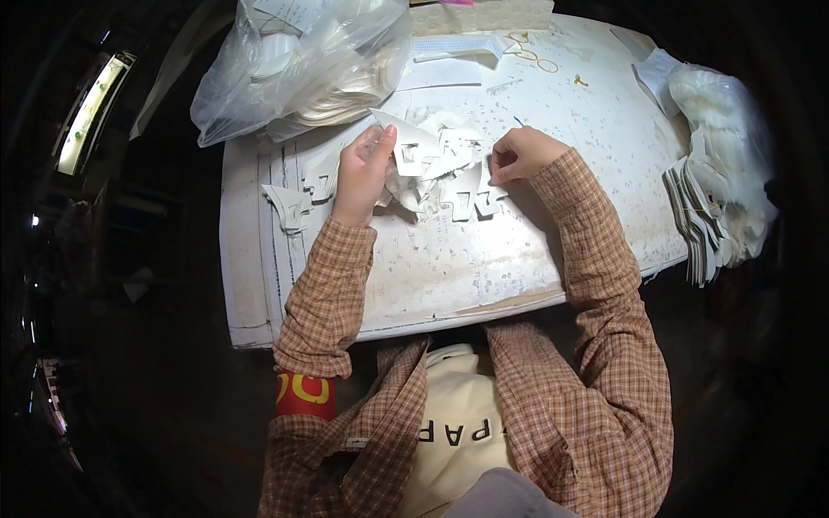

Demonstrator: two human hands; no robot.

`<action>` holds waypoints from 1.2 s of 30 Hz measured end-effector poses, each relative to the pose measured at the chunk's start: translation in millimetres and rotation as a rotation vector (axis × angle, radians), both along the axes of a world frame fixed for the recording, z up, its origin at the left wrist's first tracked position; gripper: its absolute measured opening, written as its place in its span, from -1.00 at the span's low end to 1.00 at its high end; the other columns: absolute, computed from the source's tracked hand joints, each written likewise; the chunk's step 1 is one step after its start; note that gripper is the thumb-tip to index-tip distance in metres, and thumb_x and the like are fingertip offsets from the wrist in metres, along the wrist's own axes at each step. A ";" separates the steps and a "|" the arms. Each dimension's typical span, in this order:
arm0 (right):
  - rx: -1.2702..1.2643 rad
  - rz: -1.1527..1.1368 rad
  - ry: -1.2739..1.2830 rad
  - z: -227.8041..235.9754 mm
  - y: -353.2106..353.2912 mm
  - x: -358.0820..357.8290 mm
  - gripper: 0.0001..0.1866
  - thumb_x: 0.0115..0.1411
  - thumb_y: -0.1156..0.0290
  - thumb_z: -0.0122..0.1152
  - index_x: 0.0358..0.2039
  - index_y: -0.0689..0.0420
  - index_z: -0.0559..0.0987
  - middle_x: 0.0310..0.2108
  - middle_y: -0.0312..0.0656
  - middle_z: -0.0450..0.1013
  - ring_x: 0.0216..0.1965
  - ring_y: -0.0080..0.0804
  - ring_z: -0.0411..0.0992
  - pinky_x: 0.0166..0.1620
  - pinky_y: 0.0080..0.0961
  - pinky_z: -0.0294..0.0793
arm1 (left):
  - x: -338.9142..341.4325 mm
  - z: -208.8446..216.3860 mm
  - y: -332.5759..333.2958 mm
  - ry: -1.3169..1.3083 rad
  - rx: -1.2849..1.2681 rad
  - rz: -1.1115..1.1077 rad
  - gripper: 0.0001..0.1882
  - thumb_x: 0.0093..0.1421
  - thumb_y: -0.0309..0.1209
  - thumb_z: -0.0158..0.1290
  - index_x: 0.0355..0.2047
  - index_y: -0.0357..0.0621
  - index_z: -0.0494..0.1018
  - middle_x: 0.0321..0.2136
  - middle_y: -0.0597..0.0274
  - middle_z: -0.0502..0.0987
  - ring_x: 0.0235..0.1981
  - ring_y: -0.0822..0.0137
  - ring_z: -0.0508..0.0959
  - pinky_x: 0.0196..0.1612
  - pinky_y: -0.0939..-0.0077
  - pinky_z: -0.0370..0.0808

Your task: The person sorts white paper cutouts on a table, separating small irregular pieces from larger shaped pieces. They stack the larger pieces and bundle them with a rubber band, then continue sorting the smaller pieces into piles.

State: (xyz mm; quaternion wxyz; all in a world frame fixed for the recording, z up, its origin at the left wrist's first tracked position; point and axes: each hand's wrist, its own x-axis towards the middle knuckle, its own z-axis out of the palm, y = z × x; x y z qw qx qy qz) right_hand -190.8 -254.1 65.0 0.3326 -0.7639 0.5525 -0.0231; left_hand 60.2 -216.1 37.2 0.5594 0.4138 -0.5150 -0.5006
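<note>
My left hand [361, 177] is closed on a white cut-out piece [408, 147], thumb on top; the piece has a small squarish opening. It is held over the left side of a loose heap of similar white pieces [462, 147]. At the heap's right edge my right hand [528, 157] is pinched, fingertips beside a white piece [485, 194]. A thin blue tip [519, 122] shows just behind that hand; whether I grip it is hidden. More white cut pieces [292, 205] lie left of my left wrist.
A clear plastic bag [250, 86] with stacked white pieces stands at the far left of the white table [449, 276]. Another bag [730, 129] and bundled pieces [691, 211] sit at the right edge. A blue mask [458, 47] and yellow rings [546, 66] lie at the back.
</note>
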 end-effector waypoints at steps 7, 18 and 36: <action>0.225 -0.061 0.070 14.1 8.7 -1.9 -0.68 -0.13 0.28 0.48 -0.57 0.27 0.56 -0.62 -0.15 0.51 -0.60 -0.50 0.50 -0.48 -0.57 0.52 | -1.1 5.9 4.9 0.190 0.155 -0.033 -0.79 0.27 -0.27 0.00 -0.41 -0.13 0.44 -0.58 0.51 0.38 -0.60 0.70 0.29 -0.55 0.81 0.20; -0.323 -0.220 -0.323 2.9 -6.0 -10.8 -0.92 -0.03 0.51 0.28 -0.49 0.22 0.60 -0.60 -0.26 0.52 -0.55 -0.60 0.47 -0.41 -0.66 0.48 | -5.0 -5.0 2.1 -0.036 -0.218 0.169 -0.71 0.28 -0.22 0.01 -0.45 -0.20 0.41 -0.65 0.47 0.38 -0.67 0.69 0.27 -0.62 0.77 0.18; -0.286 -0.086 -0.975 -13.5 24.6 45.8 -0.84 0.15 0.54 0.18 -0.24 0.27 0.56 -0.34 -0.23 0.53 -0.37 -0.62 0.48 -0.25 -0.68 0.51 | -12.8 -10.1 12.1 -0.113 -0.033 0.067 -0.68 0.32 -0.26 -0.08 -0.25 -0.30 0.50 -0.55 0.37 0.51 -0.70 0.71 0.25 -0.65 0.78 0.16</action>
